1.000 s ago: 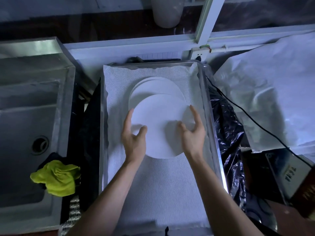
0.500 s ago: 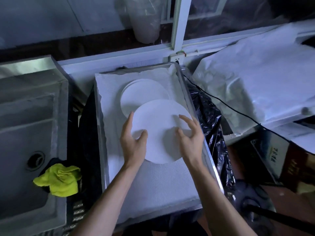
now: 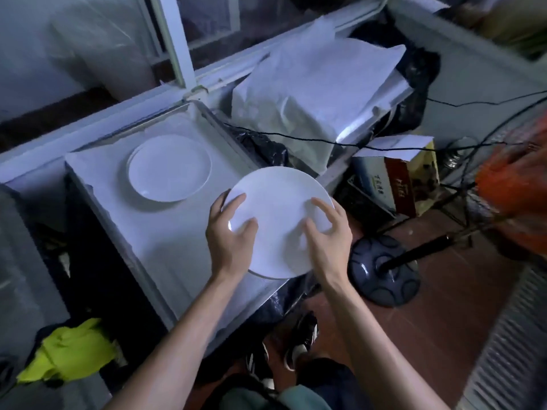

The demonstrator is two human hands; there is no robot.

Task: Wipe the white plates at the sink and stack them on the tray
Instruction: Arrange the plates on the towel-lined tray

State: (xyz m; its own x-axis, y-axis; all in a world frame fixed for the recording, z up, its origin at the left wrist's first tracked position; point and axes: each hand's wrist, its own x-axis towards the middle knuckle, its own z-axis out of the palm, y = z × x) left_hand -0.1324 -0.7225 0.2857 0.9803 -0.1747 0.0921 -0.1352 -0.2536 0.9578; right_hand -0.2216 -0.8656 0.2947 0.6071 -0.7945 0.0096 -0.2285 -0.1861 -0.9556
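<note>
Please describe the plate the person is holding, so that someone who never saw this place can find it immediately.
Find the long metal tray lined with white cloth below the window. At its right edge, both hands, left hand and right hand, grip one white plate that overhangs the tray's rim. Unlike the stack of plates lying flat farther back, this one is held.

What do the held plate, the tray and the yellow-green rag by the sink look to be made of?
Held plate: probably glazed ceramic or porcelain, since it is smooth white with a small bright glint near the left hand; melamine cannot be ruled out. Tray: metal, likely stainless steel, with a thin shiny rim, lined with white cloth or paper. Rag: soft fabric, crumpled in loose folds, matte.
</note>
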